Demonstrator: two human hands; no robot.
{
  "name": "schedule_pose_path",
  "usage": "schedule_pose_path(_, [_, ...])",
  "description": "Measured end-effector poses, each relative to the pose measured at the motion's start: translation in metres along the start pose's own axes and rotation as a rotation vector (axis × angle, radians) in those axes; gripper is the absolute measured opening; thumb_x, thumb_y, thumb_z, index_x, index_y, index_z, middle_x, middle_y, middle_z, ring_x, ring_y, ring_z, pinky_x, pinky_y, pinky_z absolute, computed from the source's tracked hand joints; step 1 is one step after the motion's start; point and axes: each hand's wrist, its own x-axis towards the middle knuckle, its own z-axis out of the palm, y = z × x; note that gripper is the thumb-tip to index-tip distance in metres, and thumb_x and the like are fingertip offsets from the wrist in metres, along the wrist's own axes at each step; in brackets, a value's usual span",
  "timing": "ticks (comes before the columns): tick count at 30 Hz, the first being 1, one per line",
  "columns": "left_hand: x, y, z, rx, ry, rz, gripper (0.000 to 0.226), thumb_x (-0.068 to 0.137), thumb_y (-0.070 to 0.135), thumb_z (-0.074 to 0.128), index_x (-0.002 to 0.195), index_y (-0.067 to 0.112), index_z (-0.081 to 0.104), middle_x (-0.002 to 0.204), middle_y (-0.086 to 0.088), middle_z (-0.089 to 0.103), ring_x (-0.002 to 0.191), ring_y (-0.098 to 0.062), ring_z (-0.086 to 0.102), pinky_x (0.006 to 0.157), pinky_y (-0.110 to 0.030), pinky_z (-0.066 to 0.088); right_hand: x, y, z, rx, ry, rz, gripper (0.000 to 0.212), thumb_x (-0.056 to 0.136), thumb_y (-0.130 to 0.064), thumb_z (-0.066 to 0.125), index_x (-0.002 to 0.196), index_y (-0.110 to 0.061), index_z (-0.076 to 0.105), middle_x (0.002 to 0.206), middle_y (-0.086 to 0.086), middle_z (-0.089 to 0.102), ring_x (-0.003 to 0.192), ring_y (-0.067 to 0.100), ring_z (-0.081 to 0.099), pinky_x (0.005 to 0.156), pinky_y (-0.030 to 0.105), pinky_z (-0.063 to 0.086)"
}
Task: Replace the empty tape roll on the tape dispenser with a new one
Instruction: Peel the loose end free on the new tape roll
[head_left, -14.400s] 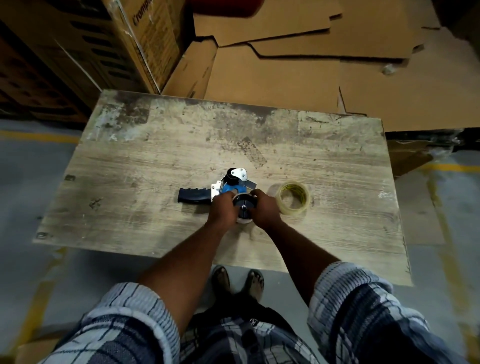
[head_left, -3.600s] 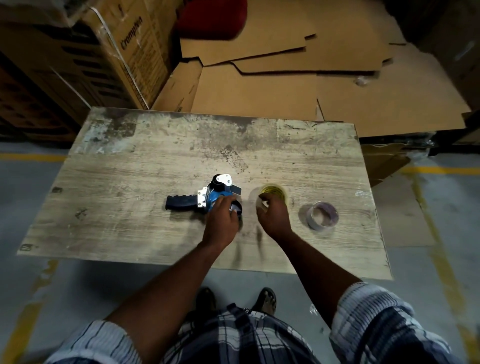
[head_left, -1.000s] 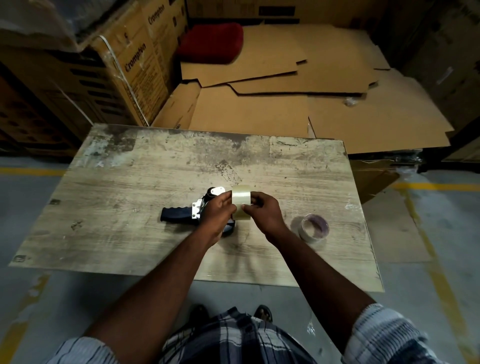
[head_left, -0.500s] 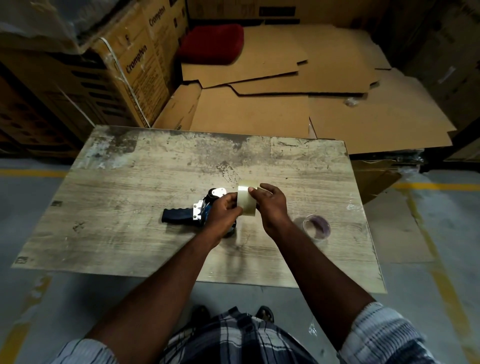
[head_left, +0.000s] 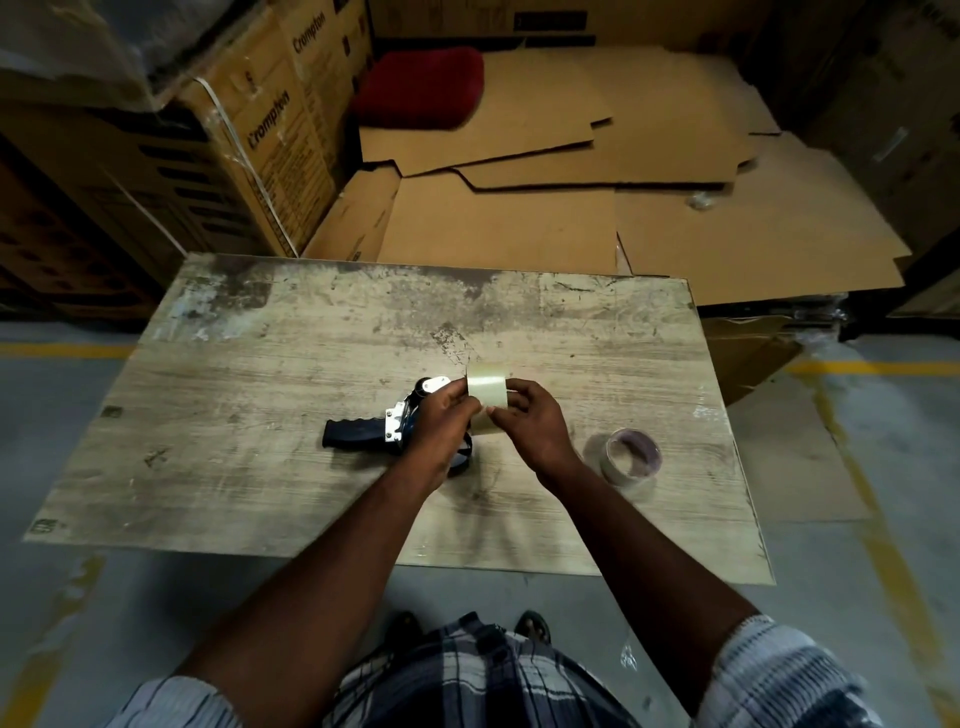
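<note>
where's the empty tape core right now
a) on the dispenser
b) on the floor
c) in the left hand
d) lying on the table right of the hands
d: the empty tape core lies flat on the table, apart from the right hand.

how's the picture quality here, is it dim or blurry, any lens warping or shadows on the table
Head view: dim, warm light with dark corners; wide-angle warping bows the worn wooden table edges; soft shadow under both forearms; the translucent tape roll between the left hand and right hand reads sharp, without glare.
</note>
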Motion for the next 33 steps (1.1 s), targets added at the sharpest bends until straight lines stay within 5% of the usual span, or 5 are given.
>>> schedule_pose_path(4, [0.0, 0.002, 0.001, 0.022, 0.012, 0.0, 0.042, 0.084, -0.007, 0.05, 0.118, 0.014, 0.065, 0.094, 0.0, 0.072, 0.089, -0.016, 0.068, 0.086, -0.038, 0.055, -0.001, 0.0, 0.0, -0.029, 0.0, -0.011, 0.035, 0.081, 0.003, 0.067, 0.114, -0.008, 0.067, 0.104, 0.009, 0.073, 0.096, 0.019, 0.071, 0.082, 0.03, 0.056])
schedule_pose_path(9, [-0.002, 0.008, 0.001, 0.009, -0.033, 0.032, 0.047, 0.086, -0.011, 0.052, 0.124, 0.014, 0.06, 0.098, 0.005, 0.07, 0.087, -0.002, 0.067, 0.07, -0.014, 0.053, 0.002, -0.011, -0.001, 0.08, 0.01, 0.036, 0.031, 0.081, 0.007, 0.066, 0.107, -0.009, 0.069, 0.089, 0.004, 0.073, 0.073, 0.005, 0.067, 0.06, 0.015, 0.049])
schedule_pose_path(16, [0.001, 0.003, -0.01, 0.152, -0.093, 0.045, 0.056, 0.081, -0.009, 0.054, 0.128, 0.021, 0.059, 0.104, 0.008, 0.071, 0.094, -0.006, 0.067, 0.075, -0.021, 0.054, 0.006, -0.015, 0.001, 0.232, 0.045, 0.128, 0.023, 0.081, -0.002, 0.069, 0.104, -0.004, 0.072, 0.1, 0.02, 0.073, 0.093, 0.034, 0.07, 0.082, 0.045, 0.057])
schedule_pose_path(29, [0.001, 0.006, -0.01, -0.01, -0.06, 0.058, 0.043, 0.087, -0.005, 0.057, 0.122, 0.019, 0.065, 0.104, 0.003, 0.073, 0.099, -0.015, 0.069, 0.085, -0.032, 0.057, -0.008, -0.014, 0.002, 0.216, -0.029, 0.025, 0.028, 0.083, 0.001, 0.071, 0.108, -0.012, 0.071, 0.099, 0.007, 0.076, 0.088, 0.015, 0.072, 0.075, 0.025, 0.056])
schedule_pose_path(33, [0.005, 0.007, -0.013, -0.073, -0.024, 0.024, 0.045, 0.086, -0.009, 0.051, 0.102, 0.027, 0.072, 0.092, 0.004, 0.075, 0.097, -0.026, 0.067, 0.091, -0.053, 0.051, -0.014, -0.007, 0.006, 0.127, -0.03, -0.007, 0.034, 0.083, 0.01, 0.066, 0.112, -0.008, 0.068, 0.095, 0.0, 0.074, 0.08, 0.003, 0.071, 0.07, 0.017, 0.054])
